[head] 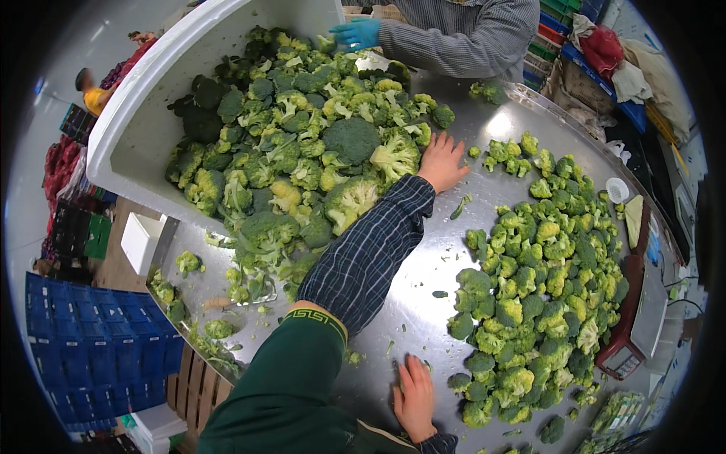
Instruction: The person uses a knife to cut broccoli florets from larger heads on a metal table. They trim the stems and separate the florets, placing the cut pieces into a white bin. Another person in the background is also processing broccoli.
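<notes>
My left hand [443,163] lies palm down with fingers spread at the right edge of a large pile of broccoli heads and florets [300,130]. A halved broccoli head [395,154] with a pale cut face is beside its fingers. My right hand [415,400] rests low over the stainless steel table [422,261], fingers slightly bent and thumb apart; a small green scrap shows near the thumb. To its right spreads a heap of small cut broccoli florets [544,295]. The big pile spills from a tipped white polystyrene box [130,136].
Across the table a co-worker's blue-gloved hand [356,34] is at the pile. A wooden-handled knife [218,302] lies among scraps on the left. A dark red scale [621,352] and wrapped broccoli packs [618,411] stand right. Blue crates [96,352] stack beyond the left edge.
</notes>
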Motion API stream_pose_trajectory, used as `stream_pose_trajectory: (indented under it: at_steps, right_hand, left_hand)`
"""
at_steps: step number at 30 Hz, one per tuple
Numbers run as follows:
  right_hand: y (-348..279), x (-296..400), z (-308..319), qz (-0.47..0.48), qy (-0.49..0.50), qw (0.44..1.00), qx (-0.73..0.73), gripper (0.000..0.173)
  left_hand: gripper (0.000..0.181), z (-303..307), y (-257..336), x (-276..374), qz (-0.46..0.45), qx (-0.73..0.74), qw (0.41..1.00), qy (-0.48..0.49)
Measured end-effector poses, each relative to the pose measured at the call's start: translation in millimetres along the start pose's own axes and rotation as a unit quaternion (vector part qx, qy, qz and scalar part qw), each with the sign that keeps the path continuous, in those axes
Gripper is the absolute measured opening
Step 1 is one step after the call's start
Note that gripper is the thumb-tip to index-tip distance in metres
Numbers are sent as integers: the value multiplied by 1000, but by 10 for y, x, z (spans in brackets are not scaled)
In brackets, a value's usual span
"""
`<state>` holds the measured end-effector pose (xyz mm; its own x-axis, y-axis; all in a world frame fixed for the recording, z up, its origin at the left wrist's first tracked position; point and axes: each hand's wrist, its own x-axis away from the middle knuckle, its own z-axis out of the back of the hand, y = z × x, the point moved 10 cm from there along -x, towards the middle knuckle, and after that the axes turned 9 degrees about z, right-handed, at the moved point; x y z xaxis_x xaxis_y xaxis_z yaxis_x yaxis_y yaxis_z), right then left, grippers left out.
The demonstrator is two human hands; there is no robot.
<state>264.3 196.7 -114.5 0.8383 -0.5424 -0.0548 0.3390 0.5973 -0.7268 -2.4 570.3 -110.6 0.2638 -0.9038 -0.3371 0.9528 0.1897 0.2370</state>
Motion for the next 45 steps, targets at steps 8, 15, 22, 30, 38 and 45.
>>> stream_pose_trajectory:
  at_steps: [8, 15, 22, 30, 38, 45]
  right_hand:
    - [-658, -811, -476, 119, 22, 984, -134, 64]
    - [-380, -194, 169, 30, 126, 988, -87, 60]
    - [-307, 1118, 658, -86, 204, 969, -114, 33]
    - [-510, 2453, 686, -186, 370, 889, -195, 28]
    - [-708, 2901, 747, -182, 359, 898, -177, 27]
    - [-544, 3335, 1024, -173, 347, 909, -151, 24]
  left_hand:
    - [61, 185, 34, 132, 32, 109, 991, -65]
    - [42, 418, 226, 498, 51, 240, 959, -142]
    - [25, 1086, 304, 1798, 51, 249, 962, -101]
    - [47, 1678, 1408, 3837, -148, 248, 937, -195]
    - [13, 2129, 2562, 4388, -237, 265, 896, -267]
    - [21, 1994, 2673, 5174, -65, 290, 828, -476]
